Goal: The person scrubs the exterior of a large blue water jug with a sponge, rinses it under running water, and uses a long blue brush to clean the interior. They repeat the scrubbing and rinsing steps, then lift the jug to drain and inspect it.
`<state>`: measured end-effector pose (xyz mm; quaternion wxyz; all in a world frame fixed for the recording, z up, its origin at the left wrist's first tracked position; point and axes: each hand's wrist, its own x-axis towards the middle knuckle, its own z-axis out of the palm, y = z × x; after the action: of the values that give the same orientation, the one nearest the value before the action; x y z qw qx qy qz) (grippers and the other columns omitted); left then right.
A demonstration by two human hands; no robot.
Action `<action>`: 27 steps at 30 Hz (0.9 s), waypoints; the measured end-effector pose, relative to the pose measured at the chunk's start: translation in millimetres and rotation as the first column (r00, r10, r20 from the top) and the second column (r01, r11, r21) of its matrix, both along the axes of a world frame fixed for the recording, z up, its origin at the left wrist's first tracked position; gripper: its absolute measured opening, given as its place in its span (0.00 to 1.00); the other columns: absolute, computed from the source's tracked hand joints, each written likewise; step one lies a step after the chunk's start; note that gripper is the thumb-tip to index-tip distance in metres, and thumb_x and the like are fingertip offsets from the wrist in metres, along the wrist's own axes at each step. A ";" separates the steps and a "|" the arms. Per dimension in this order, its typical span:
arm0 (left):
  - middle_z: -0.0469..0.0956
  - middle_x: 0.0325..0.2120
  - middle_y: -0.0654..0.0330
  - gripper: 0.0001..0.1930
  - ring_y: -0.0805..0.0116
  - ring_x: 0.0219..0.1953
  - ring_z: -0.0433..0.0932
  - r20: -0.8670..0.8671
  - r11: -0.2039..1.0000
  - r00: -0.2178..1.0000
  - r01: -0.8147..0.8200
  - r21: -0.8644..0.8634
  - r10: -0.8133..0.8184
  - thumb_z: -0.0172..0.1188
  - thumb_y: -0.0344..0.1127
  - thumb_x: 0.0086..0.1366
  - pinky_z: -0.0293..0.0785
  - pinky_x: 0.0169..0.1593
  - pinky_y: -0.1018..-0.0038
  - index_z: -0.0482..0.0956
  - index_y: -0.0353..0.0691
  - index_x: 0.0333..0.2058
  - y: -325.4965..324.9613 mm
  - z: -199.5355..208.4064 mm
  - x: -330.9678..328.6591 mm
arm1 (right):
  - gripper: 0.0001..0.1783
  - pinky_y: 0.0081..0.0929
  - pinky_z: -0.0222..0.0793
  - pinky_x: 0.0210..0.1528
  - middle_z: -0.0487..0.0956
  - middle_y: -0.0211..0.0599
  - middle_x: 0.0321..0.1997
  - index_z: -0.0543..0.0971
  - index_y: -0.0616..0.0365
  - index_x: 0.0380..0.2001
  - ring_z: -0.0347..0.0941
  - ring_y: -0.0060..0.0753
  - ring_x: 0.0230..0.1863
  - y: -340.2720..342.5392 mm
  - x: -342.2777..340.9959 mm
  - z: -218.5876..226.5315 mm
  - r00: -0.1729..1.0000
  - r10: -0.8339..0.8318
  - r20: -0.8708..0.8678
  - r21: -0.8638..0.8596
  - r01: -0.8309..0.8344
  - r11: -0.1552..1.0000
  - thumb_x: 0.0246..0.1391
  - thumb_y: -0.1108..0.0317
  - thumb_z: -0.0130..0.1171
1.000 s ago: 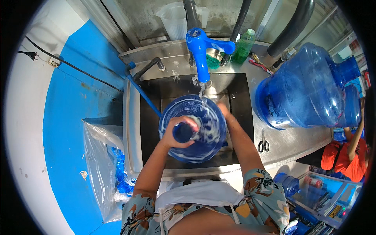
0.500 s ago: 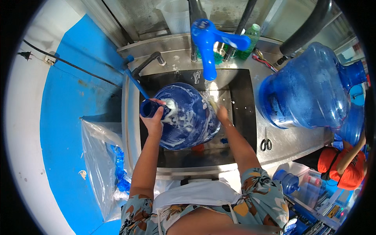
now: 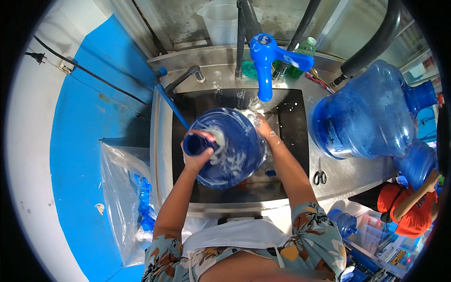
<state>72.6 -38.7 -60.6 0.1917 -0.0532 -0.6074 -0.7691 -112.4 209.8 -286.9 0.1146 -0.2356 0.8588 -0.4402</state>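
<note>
A large blue water jug [image 3: 235,155], streaked with white suds, is in the steel sink [image 3: 293,155], its neck tilted toward me and to the left. My left hand [image 3: 196,157] wraps round that neck just below the open mouth. At the jug's far right side, my right hand [image 3: 263,126] is curled against the wall amid thick foam. Its fingers are partly hidden, and what they hold cannot be made out. Beyond the jug hangs a blue lever tap [image 3: 265,70] over the sink's back edge.
A second large blue jug [image 3: 364,113] lies on the right counter, near black-handled scissors [image 3: 320,177]. A green bottle [image 3: 306,47] and a green scrubber [image 3: 250,69] sit behind the tap. A blue pipe [image 3: 173,105] slants into the sink. A person in orange [image 3: 408,209] is at far right.
The jug has turned and its neck has shifted right and toward me with my left hand. My right hand has moved up along the jug's far side. More foam shows there.
</note>
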 end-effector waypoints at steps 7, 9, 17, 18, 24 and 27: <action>0.80 0.35 0.53 0.22 0.61 0.43 0.79 -0.027 0.992 1.000 -0.005 0.123 0.009 0.72 0.34 0.48 0.73 0.51 0.64 0.74 0.36 0.40 -7.7 -5.9 13.8 | 0.19 0.31 0.71 0.51 0.82 0.38 0.47 0.78 0.61 0.52 0.77 0.36 0.46 47.7 36.9 -16.7 0.855 -0.117 0.506 -0.069 0.175 0.982 0.60 0.65 0.52; 0.80 0.35 0.53 0.21 0.61 0.42 0.80 -0.012 0.996 1.000 0.028 0.088 -0.027 0.72 0.33 0.47 0.74 0.51 0.65 0.75 0.34 0.39 -0.8 -0.5 8.5 | 0.20 0.27 0.72 0.47 0.82 0.35 0.44 0.78 0.62 0.52 0.78 0.27 0.42 41.9 37.6 40.9 0.771 0.013 0.637 -0.356 0.280 0.892 0.59 0.64 0.55; 0.81 0.38 0.54 0.21 0.64 0.42 0.80 -0.002 0.717 0.777 0.581 -0.385 -0.630 0.74 0.37 0.42 0.74 0.49 0.69 0.79 0.38 0.36 26.0 27.7 -4.1 | 0.21 0.32 0.69 0.57 0.79 0.45 0.50 0.75 0.66 0.52 0.75 0.39 0.51 -7.5 -9.1 94.2 0.828 0.345 0.442 -0.423 -0.147 0.894 0.57 0.67 0.56; 0.81 0.38 0.55 0.21 0.65 0.42 0.80 0.069 0.659 0.758 0.604 -0.447 -0.648 0.74 0.38 0.42 0.73 0.50 0.69 0.79 0.38 0.36 22.6 28.6 -1.4 | 0.20 0.33 0.68 0.57 0.79 0.42 0.50 0.76 0.65 0.51 0.73 0.36 0.52 -1.1 -0.8 80.8 0.850 0.252 0.462 -0.218 -0.167 0.962 0.59 0.65 0.54; 0.80 0.34 0.57 0.17 0.68 0.40 0.79 0.092 0.953 0.953 -0.296 0.064 0.290 0.70 0.29 0.49 0.72 0.51 0.69 0.74 0.37 0.36 12.3 21.8 8.7 | 0.23 0.27 0.69 0.56 0.78 0.44 0.53 0.77 0.60 0.52 0.75 0.33 0.52 51.9 40.9 77.1 0.712 0.050 0.700 -0.284 0.213 0.935 0.50 0.75 0.62; 0.80 0.34 0.58 0.18 0.68 0.40 0.79 0.061 0.975 0.977 -0.196 -0.105 0.203 0.69 0.24 0.47 0.73 0.50 0.69 0.74 0.37 0.37 32.3 17.0 2.6 | 0.23 0.27 0.77 0.45 0.79 0.43 0.50 0.77 0.66 0.48 0.79 0.35 0.46 42.9 18.5 100.4 0.624 0.364 0.692 -0.688 0.415 0.596 0.45 0.77 0.63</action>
<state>75.3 -6.3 -43.6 0.2431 0.0262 -0.6531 -0.7167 -93.8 252.7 -186.5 0.3488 -0.0308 0.4273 -0.8336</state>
